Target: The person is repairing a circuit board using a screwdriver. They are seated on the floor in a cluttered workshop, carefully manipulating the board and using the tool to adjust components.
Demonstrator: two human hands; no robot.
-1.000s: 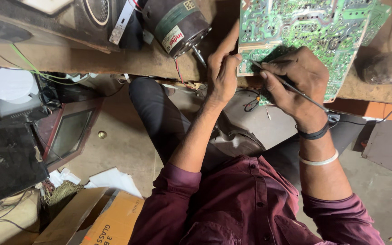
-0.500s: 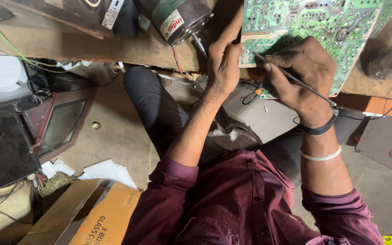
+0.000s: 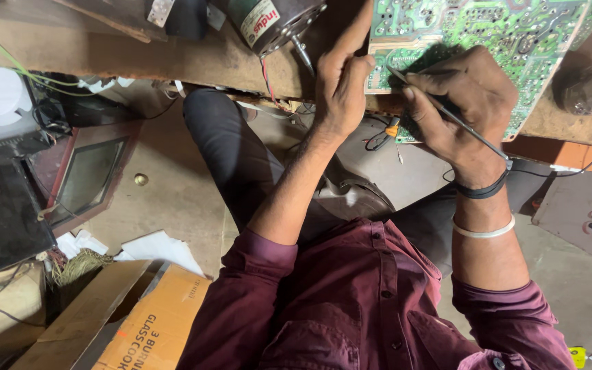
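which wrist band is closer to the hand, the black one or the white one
The black band on the right hand's wrist; the white bangle sits further up the forearm.

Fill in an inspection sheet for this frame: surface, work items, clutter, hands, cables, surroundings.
Surface: worn wooden bench, edge toward the person.
Work items: green circuit board lying on the bench, overhanging its edge; thin soldering tool with its tip on the board.
Clutter: small electric motor with shaft pointing out, beside the board.
Hands: left hand steadies the board's edge; right hand grips the soldering tool like a pen.
Cables: black cord trailing from the right wrist area; red wire hanging off the motor; green wires at left.
Surroundings: old screen unit on the floor, cardboard box, scattered paper.
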